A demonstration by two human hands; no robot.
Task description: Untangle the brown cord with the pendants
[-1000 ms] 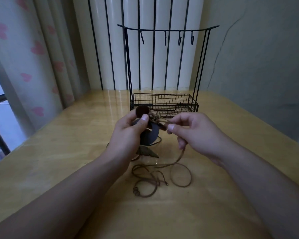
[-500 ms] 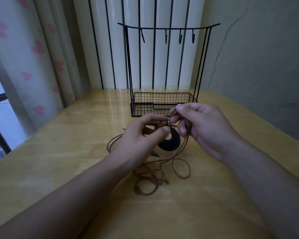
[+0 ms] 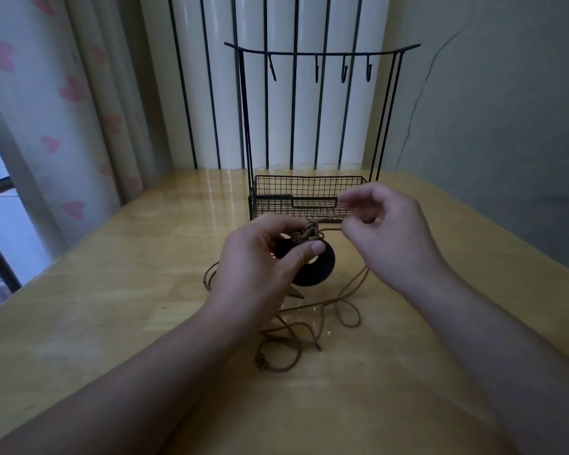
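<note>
A thin brown cord (image 3: 312, 320) lies in loose tangled loops on the wooden table (image 3: 119, 290). My left hand (image 3: 260, 267) holds the dark ring-shaped pendant (image 3: 319, 267) above the table, thumb on its rim, with a coiled knot (image 3: 304, 234) just above the thumb. My right hand (image 3: 388, 238) pinches a strand of the cord and holds it stretched out to the right of the knot. A dark leaf-shaped pendant (image 3: 297, 293) peeks out below the ring. The cord's end with a small coil (image 3: 262, 362) rests near me.
A black wire stand (image 3: 309, 198) with a mesh basket and a hook bar (image 3: 322, 54) sits right behind my hands. Behind it are a white radiator (image 3: 283, 110) and a wall; a curtain with pink hearts (image 3: 63, 110) hangs at the left.
My right hand has pulled away from the knot to the right and up, drawing a strand taut. The ring pendant has swung lower and right under my left thumb.
</note>
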